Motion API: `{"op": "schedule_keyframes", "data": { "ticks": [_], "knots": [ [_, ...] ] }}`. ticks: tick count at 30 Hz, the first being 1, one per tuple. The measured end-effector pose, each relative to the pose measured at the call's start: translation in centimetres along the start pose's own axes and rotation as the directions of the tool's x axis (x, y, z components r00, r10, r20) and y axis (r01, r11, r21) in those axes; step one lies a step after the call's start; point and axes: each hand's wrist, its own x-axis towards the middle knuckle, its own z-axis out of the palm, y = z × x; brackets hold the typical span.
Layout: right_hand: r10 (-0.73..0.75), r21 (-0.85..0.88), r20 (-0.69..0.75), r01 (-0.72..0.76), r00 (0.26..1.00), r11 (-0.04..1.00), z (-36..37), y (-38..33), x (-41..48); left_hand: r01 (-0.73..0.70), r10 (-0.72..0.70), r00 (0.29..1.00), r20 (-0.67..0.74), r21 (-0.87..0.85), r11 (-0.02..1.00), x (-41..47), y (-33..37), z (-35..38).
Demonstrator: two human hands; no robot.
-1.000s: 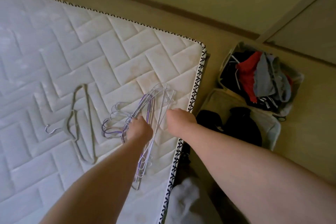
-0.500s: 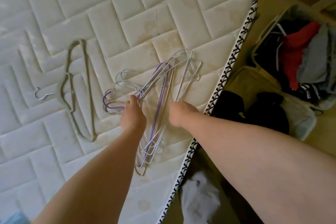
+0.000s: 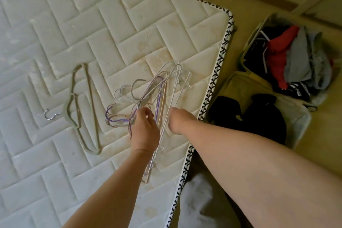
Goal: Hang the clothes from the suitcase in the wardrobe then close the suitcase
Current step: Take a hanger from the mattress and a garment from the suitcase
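— Wire hangers (image 3: pixel 159 98), white with a few purple and a beige one, lie in a tangled fan on the quilted mattress (image 3: pixel 111 24) near its right edge. Do you see both hands on them?

— Both are over the pile. The left hand (image 3: pixel 145 129) has its thumb and fingers curled in at the place where the hanger necks cross, and it pinches the wires there. The hooks stick out to its left.

— And the other hand?

— The right hand (image 3: pixel 180 120) is seen from the back, knuckles down against a long white wire. Its fingers are tucked underneath, so I cannot tell whether it grips that wire or only rests on it.

— Where are the clothes?

— In the suitcase (image 3: pixel 240 83), which lies wide open on the floor (image 3: pixel 323 153) just beside the mattress. The far half holds a heap of clothes (image 3: pixel 303 61), grey on top, with a red garment (image 3: pixel 277 55) beside it and dark, striped fabric under both. The near half holds two black bundles (image 3: pixel 262 116) side by side.

— Anything apart from the pile?

— One grey hanger (image 3: pixel 90 98) with a metal hook lies flat on the mattress, alone, to the left of the wire ones. Down by the mattress edge, between the two forearms, a white cloth (image 3: pixel 199 200) lies on the floor.
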Motion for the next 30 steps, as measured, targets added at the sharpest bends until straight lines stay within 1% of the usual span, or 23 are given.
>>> {"op": "schedule_keyframes", "data": {
  "ticks": [3, 5, 7, 8, 9, 11, 14, 16, 19, 21, 24, 27, 30],
  "knots": [
    [0.055, 0.174, -0.066, -0.043, 0.996, 0.984, -1.6, 2.0, -1.7, -0.189, 0.191, 0.981, 0.036, -0.065, 0.980, -1.7, 5.2, 0.3],
    [0.070, 0.281, -0.140, -0.029, 0.988, 0.959, -2.4, 3.9, -2.4, -0.252, 0.259, 0.963, 0.070, -0.094, 0.963, -2.6, 8.6, 0.8],
    [0.061, 0.285, -0.199, -0.002, 0.978, 0.958, -3.1, 6.6, -2.9, -0.274, 0.278, 0.958, 0.068, -0.064, 0.960, -3.5, 11.9, 1.6],
    [0.028, 0.254, -0.194, 0.022, 0.981, 0.967, -3.3, 8.0, -3.1, -0.274, 0.275, 0.960, 0.049, -0.026, 0.961, -3.7, 13.5, 2.0],
    [-0.022, 0.224, -0.172, 0.061, 0.985, 0.973, -3.5, 9.5, -3.3, -0.269, 0.268, 0.963, 0.031, 0.023, 0.963, -3.7, 15.0, 2.4],
    [-0.095, 0.212, -0.101, 0.115, 0.990, 0.970, -3.8, 11.4, -3.4, -0.205, 0.209, 0.978, -0.014, 0.135, 0.969, -2.9, 17.0, 2.6],
    [-0.090, 0.252, -0.021, 0.092, 0.996, 0.963, -3.4, 12.1, -2.0, -0.069, 0.087, 0.993, -0.077, 0.207, 0.976, -0.2, 16.3, 1.9],
    [-0.070, 0.265, -0.016, 0.072, 0.997, 0.961, -2.8, 12.0, 0.3, -0.010, 0.031, 0.995, -0.096, 0.209, 0.978, 1.1, 15.0, 1.7],
    [-0.111, 0.294, -0.002, 0.107, 0.994, 0.950, -2.1, 10.5, 3.0, 0.017, 0.000, 0.994, -0.107, 0.156, 0.988, 2.6, 13.2, 1.9],
    [-0.111, 0.339, -0.020, 0.111, 0.994, 0.934, -1.5, 9.1, 3.9, 0.010, 0.006, 0.992, -0.127, 0.130, 0.991, 3.0, 12.2, 2.1],
    [-0.144, 0.376, -0.031, 0.145, 0.989, 0.915, -0.8, 7.1, 4.7, 0.020, 0.002, 0.985, -0.172, 0.125, 0.992, 3.2, 11.1, 2.2],
    [-0.160, 0.351, -0.026, 0.159, 0.987, 0.923, -0.2, 5.9, 5.1, 0.065, -0.043, 0.980, -0.193, 0.110, 0.992, 3.3, 9.9, 2.1],
    [-0.162, 0.281, 0.010, 0.153, 0.987, 0.948, 0.0, 5.2, 5.6, 0.028, 0.000, 0.975, -0.223, 0.123, 0.992, 3.8, 8.0, 2.0]
  ]
}}
